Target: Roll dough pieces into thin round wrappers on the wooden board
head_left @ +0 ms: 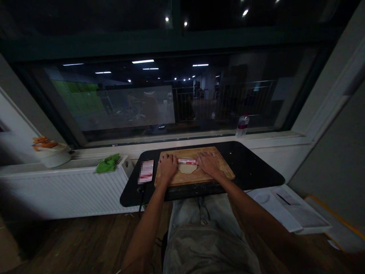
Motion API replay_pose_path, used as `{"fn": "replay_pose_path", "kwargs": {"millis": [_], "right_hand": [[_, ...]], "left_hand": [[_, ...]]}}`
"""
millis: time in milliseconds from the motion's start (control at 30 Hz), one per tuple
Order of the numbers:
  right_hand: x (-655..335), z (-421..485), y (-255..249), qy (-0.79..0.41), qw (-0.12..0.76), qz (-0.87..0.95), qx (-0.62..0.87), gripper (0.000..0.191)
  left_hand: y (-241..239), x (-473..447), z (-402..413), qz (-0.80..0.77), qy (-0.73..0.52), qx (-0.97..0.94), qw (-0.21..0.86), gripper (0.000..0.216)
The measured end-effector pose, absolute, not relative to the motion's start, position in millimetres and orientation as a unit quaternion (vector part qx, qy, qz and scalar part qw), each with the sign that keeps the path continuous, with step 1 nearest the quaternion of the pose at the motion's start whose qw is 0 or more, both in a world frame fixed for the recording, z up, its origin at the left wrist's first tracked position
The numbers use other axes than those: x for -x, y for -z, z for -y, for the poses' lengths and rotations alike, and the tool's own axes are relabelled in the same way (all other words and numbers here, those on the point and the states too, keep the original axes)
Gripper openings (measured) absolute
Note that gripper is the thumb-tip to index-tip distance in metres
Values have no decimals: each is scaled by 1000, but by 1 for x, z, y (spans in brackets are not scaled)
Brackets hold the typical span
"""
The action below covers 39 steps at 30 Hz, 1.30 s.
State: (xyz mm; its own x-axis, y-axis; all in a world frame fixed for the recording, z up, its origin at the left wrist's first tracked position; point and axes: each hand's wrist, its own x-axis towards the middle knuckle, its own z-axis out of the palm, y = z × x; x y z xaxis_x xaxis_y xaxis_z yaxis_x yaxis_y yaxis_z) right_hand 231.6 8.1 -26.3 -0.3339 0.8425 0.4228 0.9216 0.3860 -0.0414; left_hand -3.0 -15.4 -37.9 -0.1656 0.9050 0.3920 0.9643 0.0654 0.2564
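Both ends of a rolling pin are under my hands; its middle carries a red and white printed wrapper. My left hand curls over the left end, and my right hand covers the right end. Below the pin lies a thin, flattened piece of pale dough, partly hidden by it. The dough rests on a wooden cutting board, which sits on a black table in front of me.
Left of the board lies a phone with its screen lit. A green cloth and a white pot are on the radiator. A water bottle stands on the windowsill. A white box sits low at the right.
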Motion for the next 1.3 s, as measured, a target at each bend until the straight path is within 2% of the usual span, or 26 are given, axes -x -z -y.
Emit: {"fn": "replay_pose_path", "kwargs": {"millis": [167, 233, 333, 500, 833, 1033, 1300], "right_hand": [[-235, -2, 29, 87, 311, 830, 456, 36], [-236, 6, 32, 60, 323, 865, 379, 33], [-235, 19, 36, 18, 295, 910, 291, 29], [-231, 25, 32, -2, 257, 930, 262, 24], [-229, 16, 23, 75, 192, 951, 230, 17], [-230, 17, 24, 100, 166, 946, 261, 21], [-231, 19, 30, 119, 177, 935, 285, 25]], "left_hand": [[33, -2, 24, 669, 274, 684, 95, 38], [32, -5, 25, 640, 263, 717, 86, 36], [31, -5, 26, 629, 249, 733, 66, 37], [33, -3, 27, 617, 249, 744, 65, 38], [39, -1, 22, 616, 238, 749, 56, 40], [39, 0, 22, 611, 244, 751, 49, 42], [37, -1, 23, 616, 239, 749, 38, 40]]}}
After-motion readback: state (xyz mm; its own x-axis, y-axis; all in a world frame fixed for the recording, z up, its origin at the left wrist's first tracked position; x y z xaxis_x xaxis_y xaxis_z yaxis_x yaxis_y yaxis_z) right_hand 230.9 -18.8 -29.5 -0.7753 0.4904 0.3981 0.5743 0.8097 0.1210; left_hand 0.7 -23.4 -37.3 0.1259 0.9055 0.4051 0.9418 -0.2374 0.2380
